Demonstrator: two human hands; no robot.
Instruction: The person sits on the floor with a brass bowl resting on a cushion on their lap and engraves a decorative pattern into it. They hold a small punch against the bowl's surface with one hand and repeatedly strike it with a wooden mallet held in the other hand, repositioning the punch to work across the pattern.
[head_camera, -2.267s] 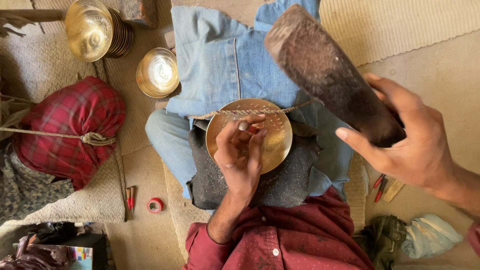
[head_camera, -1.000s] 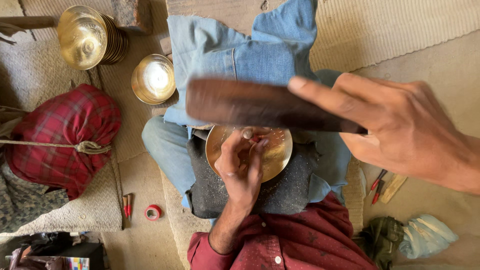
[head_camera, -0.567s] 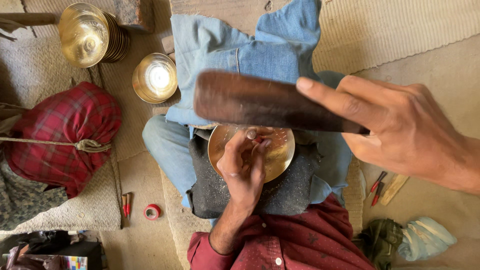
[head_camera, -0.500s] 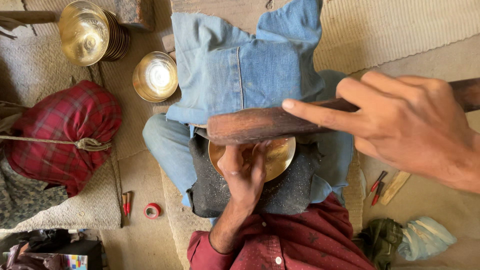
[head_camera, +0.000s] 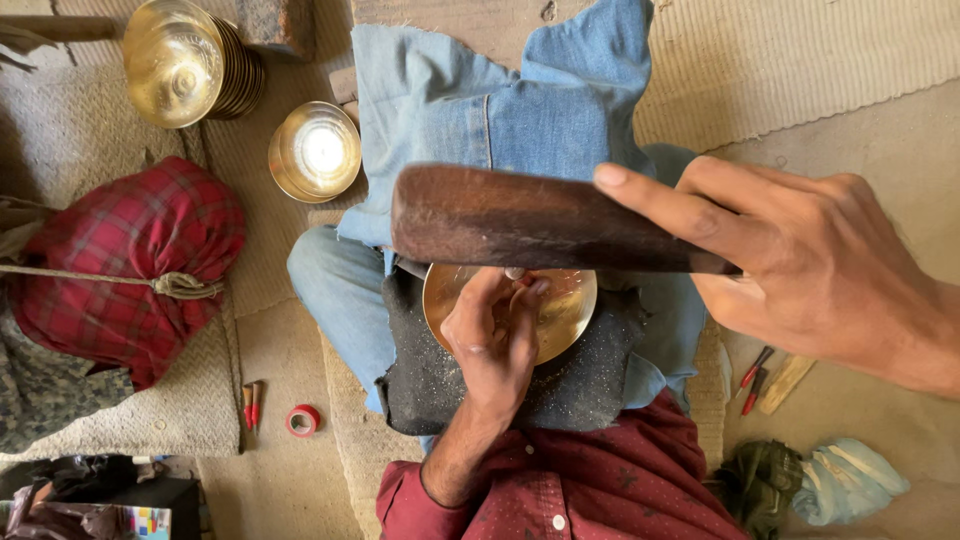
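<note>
Since half a second ago my right hand (head_camera: 820, 270) has lifted the dark wooden mallet (head_camera: 540, 222) a bit, so it now lies level across the view just above the brass bowl (head_camera: 555, 310) instead of dipping over its rim. Fingers on that hand are wrapped around the handle end, index stretched out along the top. My left hand (head_camera: 495, 335) sits in the bowl, fingers pressed together and pinching a small tool whose tip I can't really make out under the mallet. The bowl sits on a dark gritty cloth (head_camera: 480, 385) on my lap, dead centre, over the blue jeans (head_camera: 480, 110). At 10 o'clock there's another shiny brass bowl (head_camera: 315, 150), and at 11 o'clock a stack of brass bowls (head_camera: 185, 60). Red plaid bundle (head_camera: 120, 260) at 9 o'clock, tied with rope. Small red tape roll (head_camera: 302, 420) on the floor at 8 o'clock, next to two red-tipped punches (head_camera: 250, 405).
</note>
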